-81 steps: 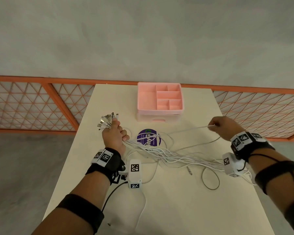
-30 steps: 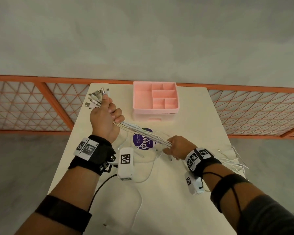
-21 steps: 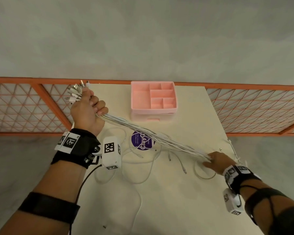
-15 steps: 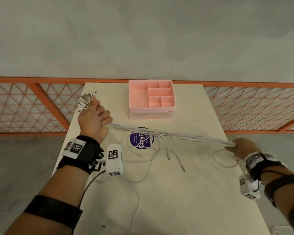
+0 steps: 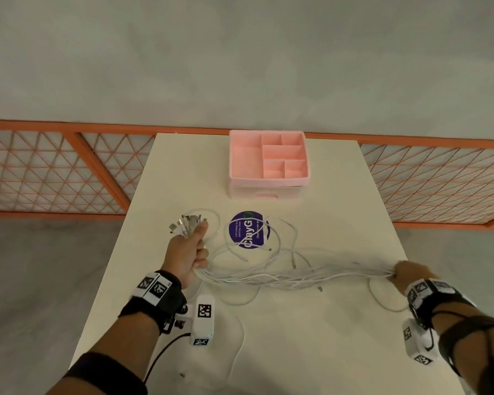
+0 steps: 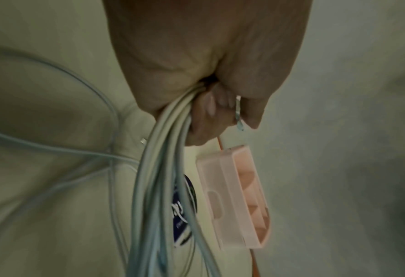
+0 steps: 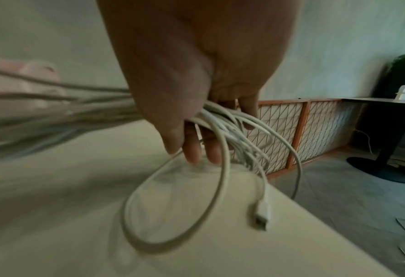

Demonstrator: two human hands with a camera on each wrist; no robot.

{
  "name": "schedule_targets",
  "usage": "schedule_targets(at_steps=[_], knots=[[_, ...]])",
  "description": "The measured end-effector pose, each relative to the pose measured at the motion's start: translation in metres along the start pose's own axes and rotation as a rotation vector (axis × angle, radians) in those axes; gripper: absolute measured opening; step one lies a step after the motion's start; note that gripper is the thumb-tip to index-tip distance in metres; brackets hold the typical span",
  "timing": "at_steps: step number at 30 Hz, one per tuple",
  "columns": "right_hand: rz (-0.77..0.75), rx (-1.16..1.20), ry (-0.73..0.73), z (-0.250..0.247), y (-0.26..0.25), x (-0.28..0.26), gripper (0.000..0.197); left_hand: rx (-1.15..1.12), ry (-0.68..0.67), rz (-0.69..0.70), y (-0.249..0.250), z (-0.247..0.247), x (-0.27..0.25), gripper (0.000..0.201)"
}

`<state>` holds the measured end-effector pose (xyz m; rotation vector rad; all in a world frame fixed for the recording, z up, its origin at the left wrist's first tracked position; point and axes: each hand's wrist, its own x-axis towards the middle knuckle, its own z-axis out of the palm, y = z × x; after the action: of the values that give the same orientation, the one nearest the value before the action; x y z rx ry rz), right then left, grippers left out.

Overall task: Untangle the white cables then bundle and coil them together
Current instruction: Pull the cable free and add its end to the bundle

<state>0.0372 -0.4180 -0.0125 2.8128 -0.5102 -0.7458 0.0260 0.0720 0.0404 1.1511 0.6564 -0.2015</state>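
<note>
Several white cables (image 5: 291,276) run as a slack bundle across the cream table (image 5: 311,352) between my two hands. My left hand (image 5: 190,253) grips one end in a fist, with the metal plugs (image 5: 186,223) fanning out above the thumb. In the left wrist view the cables (image 6: 158,168) hang from the curled fingers (image 6: 211,112). My right hand (image 5: 408,276), near the table's right edge, grips the other end. In the right wrist view the cables (image 7: 223,121) pass through its fingers (image 7: 192,146), and a loop with a plug (image 7: 262,213) trails onto the table.
A pink compartment organizer (image 5: 268,163) stands at the table's far middle. A round purple sticker (image 5: 247,230) lies under some loose cable loops (image 5: 271,243). One thin cable (image 5: 238,346) trails toward the near edge. An orange lattice fence (image 5: 54,172) stands behind the table.
The left hand has come down and nearer, from a raised spot at the far left corner. The taut bundle has gone slack onto the table. The right hand stays by the right edge.
</note>
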Motion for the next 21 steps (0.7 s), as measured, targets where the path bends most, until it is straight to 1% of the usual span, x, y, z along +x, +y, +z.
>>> schedule_targets(at_steps=[2, 4, 7, 9, 10, 11, 12, 14, 15, 18, 20, 21], knots=[[-0.036, -0.074, -0.108, 0.017, -0.006, 0.01, 0.05, 0.052, 0.051, 0.015, -0.002, -0.008, 0.002, 0.026], [-0.097, -0.123, -0.173, 0.013, -0.016, 0.011, 0.061, 0.075, 0.075, 0.018, -0.004, -0.014, 0.004, 0.026], [-0.156, -0.17, -0.247, -0.029, -0.045, -0.013, 0.082, 0.063, 0.06, 0.007, -0.007, -0.017, 0.004, 0.03], [-0.189, -0.147, -0.326, -0.06, -0.069, -0.025, 0.087, 0.077, 0.045, 0.005, -0.007, -0.016, 0.003, 0.035], [-0.209, -0.117, -0.343, -0.075, -0.082, -0.029, 0.089, 0.083, 0.04, 0.008, -0.007, -0.015, 0.002, 0.037], [-0.247, -0.085, -0.329, -0.087, -0.097, -0.031, 0.089, 0.084, 0.035, 0.009, -0.007, -0.013, 0.002, 0.037], [-0.276, -0.049, -0.287, -0.095, -0.114, -0.031, 0.085, 0.082, 0.03, 0.009, -0.007, -0.011, 0.001, 0.037], [-0.367, 0.035, -0.204, -0.108, -0.146, -0.033, 0.063, 0.081, 0.025, 0.011, -0.008, -0.008, 0.001, 0.036], [-0.437, 0.074, -0.164, -0.111, -0.163, -0.036, 0.053, 0.085, 0.024, 0.015, -0.008, -0.007, 0.001, 0.036], [-0.578, 0.201, -0.046, -0.11, -0.214, -0.052, 0.027, 0.112, 0.034, 0.036, -0.009, -0.004, 0.0, 0.04], [-0.646, 0.202, -0.016, -0.1, -0.243, -0.062, 0.023, 0.124, 0.052, 0.052, -0.009, -0.004, -0.003, 0.042], [-0.666, 0.189, -0.003, -0.091, -0.254, -0.064, 0.023, 0.122, 0.064, 0.058, -0.009, -0.004, -0.004, 0.042]])
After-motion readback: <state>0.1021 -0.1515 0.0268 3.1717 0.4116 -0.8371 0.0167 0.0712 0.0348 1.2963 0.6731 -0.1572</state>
